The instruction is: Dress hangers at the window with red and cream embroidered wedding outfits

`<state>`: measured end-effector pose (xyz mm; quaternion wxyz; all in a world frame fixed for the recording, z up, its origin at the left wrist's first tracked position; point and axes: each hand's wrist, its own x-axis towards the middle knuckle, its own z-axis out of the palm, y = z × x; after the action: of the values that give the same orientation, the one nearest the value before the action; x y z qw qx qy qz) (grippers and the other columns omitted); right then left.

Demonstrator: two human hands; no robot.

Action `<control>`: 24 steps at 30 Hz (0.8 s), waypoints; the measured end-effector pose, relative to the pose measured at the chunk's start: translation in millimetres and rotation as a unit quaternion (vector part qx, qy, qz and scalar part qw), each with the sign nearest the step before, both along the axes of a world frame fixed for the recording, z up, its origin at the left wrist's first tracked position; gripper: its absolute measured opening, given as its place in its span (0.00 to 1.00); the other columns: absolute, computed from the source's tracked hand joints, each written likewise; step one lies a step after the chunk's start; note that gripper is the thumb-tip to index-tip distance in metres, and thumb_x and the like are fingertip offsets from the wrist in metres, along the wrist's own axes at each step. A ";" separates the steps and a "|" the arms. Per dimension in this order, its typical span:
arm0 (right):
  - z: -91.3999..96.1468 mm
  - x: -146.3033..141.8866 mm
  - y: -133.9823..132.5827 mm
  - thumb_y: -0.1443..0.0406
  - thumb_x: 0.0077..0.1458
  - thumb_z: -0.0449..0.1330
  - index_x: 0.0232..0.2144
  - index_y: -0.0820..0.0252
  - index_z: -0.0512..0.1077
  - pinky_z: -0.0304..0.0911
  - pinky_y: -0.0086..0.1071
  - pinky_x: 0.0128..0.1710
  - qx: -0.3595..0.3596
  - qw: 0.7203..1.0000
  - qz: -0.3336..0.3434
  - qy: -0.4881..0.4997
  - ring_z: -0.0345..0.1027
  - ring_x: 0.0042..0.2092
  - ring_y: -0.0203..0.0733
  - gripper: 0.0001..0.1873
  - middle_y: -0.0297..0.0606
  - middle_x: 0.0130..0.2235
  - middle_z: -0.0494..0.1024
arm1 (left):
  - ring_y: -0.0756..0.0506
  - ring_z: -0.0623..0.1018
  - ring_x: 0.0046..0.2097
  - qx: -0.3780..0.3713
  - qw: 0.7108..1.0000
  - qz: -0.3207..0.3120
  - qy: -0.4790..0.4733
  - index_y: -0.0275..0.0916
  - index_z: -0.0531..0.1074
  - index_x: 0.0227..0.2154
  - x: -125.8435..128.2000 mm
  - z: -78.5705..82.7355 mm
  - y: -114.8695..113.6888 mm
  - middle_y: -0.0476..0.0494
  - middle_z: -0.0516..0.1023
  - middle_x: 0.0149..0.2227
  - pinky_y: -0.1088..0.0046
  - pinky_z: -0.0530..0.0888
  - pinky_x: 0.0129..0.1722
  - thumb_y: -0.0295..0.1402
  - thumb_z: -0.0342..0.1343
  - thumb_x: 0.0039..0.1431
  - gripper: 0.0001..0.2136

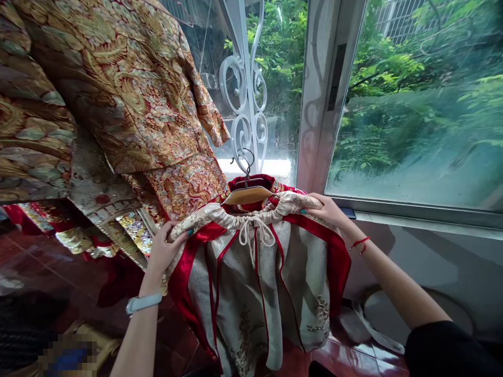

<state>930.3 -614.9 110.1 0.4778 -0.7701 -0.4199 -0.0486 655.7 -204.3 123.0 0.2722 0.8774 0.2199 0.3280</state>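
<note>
A cream embroidered garment (236,277) with red satin trim hangs in front of me, gathered at the top by a white drawstring (255,233) tied in a bow. My left hand (165,246) is closed around its left shoulder end, thumb on the front. On the opposite shoulder end, my right hand (326,209) grips in the same way. Between the hands, a hanger (249,195) with a tan middle shows at the neck, its dark metal hook pointing up. Behind it is a red collar (251,182); how these layers are joined is hidden.
Gold-and-red brocade jackets (129,89) hang at the left, with more embroidered clothes below. A white scrolled metal grille (243,89) stands by the window (412,131). A sill (424,215) runs along the right. Red tiles (373,356) cover the floor.
</note>
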 end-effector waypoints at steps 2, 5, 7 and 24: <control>-1.9 -2.1 -3.8 0.54 0.45 0.66 0.42 0.59 0.72 0.64 0.35 0.40 0.009 0.999 0.035 0.041 0.70 0.42 0.49 0.23 0.39 0.41 0.79 | 0.39 0.76 0.42 -0.072 0.997 -0.015 -0.019 0.40 0.67 0.41 -5.5 -13.6 -5.6 0.42 0.76 0.39 0.65 0.74 0.44 0.49 0.59 0.43 0.24; -11.7 -4.0 -0.3 0.58 0.46 0.65 0.38 0.60 0.72 0.64 0.34 0.37 0.048 0.998 -0.011 0.048 0.69 0.37 0.46 0.17 0.37 0.36 0.78 | 0.38 0.77 0.40 -0.099 0.994 0.038 -0.033 0.38 0.69 0.41 -9.4 -30.4 -17.4 0.43 0.77 0.36 0.61 0.74 0.43 0.46 0.63 0.39 0.26; -20.1 -5.6 5.5 0.59 0.48 0.63 0.36 0.60 0.71 0.63 0.35 0.37 0.074 0.995 -0.058 0.033 0.68 0.35 0.44 0.14 0.36 0.34 0.77 | 0.38 0.76 0.39 -0.058 0.991 0.106 -0.060 0.37 0.70 0.39 -5.3 -36.6 -24.3 0.43 0.77 0.33 0.59 0.74 0.44 0.45 0.61 0.42 0.22; -7.7 -43.6 42.1 0.64 0.65 0.48 0.53 0.52 0.71 0.62 0.45 0.51 0.043 0.954 -0.181 -0.235 0.68 0.51 0.52 0.18 0.43 0.50 0.77 | 0.29 0.46 0.70 0.212 0.972 0.044 -0.087 0.41 0.60 0.63 52.1 -31.3 -112.2 0.32 0.49 0.70 0.42 0.38 0.66 0.39 0.55 0.59 0.29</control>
<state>886.7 -572.8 102.4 0.3816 -0.7783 -0.3719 -0.3321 707.8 -316.5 91.8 0.0832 0.8726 0.1590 0.4544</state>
